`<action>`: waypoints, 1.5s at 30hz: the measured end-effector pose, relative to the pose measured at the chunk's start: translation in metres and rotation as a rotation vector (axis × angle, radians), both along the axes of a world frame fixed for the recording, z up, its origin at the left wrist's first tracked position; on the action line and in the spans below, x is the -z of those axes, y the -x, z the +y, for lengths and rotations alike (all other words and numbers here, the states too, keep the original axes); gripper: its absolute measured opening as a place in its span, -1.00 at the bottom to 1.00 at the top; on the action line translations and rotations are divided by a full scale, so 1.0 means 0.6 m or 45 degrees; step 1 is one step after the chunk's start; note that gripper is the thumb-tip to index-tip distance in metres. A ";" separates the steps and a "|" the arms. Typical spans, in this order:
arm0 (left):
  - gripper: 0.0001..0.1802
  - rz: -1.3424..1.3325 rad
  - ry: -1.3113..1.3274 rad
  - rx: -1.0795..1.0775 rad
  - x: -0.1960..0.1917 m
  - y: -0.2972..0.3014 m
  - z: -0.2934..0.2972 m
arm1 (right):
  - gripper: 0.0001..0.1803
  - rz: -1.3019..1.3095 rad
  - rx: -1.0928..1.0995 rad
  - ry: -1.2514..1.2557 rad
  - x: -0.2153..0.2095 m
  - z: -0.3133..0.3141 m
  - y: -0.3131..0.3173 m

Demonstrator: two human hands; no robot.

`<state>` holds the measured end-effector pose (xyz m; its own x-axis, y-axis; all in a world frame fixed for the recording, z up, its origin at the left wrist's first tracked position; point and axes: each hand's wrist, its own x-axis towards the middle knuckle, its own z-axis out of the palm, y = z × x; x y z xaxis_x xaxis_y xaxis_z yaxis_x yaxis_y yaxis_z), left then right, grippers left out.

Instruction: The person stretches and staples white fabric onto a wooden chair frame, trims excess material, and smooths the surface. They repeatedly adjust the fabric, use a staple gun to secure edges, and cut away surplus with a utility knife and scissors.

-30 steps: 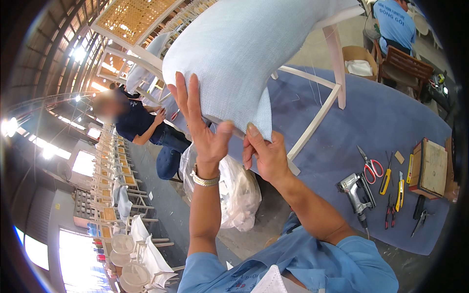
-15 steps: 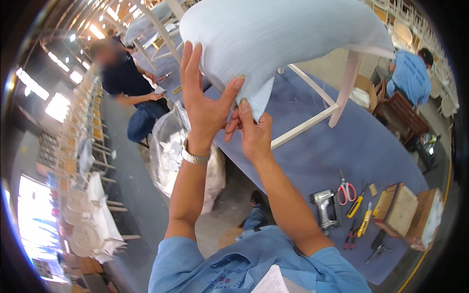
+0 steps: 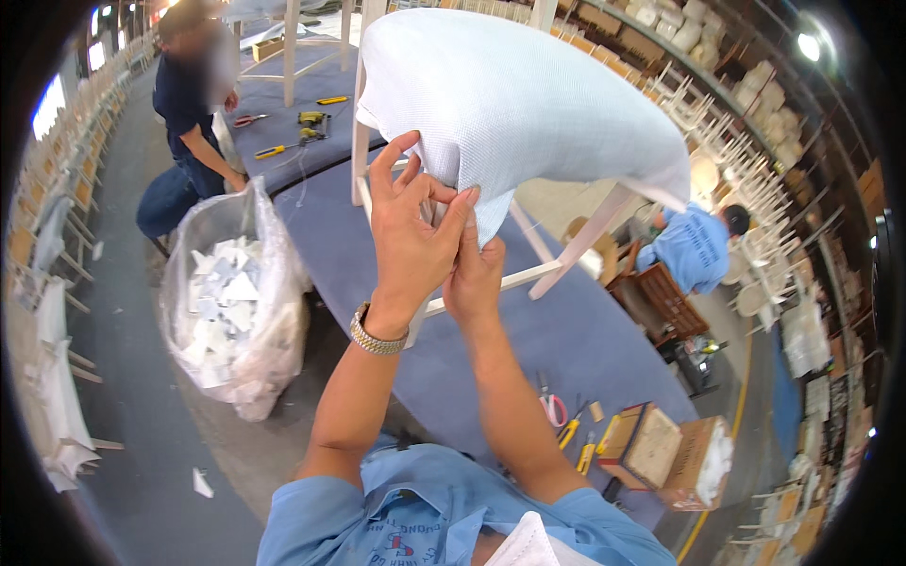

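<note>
An upholstered chair seat (image 3: 538,104) in pale blue woven fabric is in front of me, on a pale wooden frame (image 3: 580,245). From its near corner hangs a loose fabric flap (image 3: 494,209). My left hand (image 3: 415,236), with a metal watch on the wrist, has bent fingers at the corner, thumb and fingers pinching the fabric at a fold. Just below and to the right, my right hand (image 3: 475,283) is closed on the lower end of the flap. Its fingertips are partly hidden behind the thumb and the left hand.
The chair stands on a blue-covered table (image 3: 604,354). At its near right lie scissors (image 3: 555,407), utility knives (image 3: 569,432) and boxes (image 3: 640,445). A clear bag of scraps (image 3: 226,311) stands left. One person (image 3: 184,113) works at far left, another (image 3: 687,247) sits right.
My view has shifted, bringing the scrap bag fully into sight. My left fingers, spread along the seat before, are now bent in at the fold. The right hand still grips the flap.
</note>
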<state>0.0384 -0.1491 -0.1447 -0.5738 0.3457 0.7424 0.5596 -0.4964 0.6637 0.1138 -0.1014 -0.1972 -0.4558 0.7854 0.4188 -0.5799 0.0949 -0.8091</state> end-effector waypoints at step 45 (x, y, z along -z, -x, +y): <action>-0.76 -0.144 -0.147 0.100 0.030 0.116 -0.024 | 0.11 -1.158 0.674 -2.220 -0.317 0.109 0.104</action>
<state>-0.0310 -0.1635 -0.1628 -0.6304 0.3091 0.7121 0.4410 -0.6123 0.6562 0.0515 -0.0363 -0.0072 -0.8345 -0.0172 0.5507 0.1978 0.9235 0.3287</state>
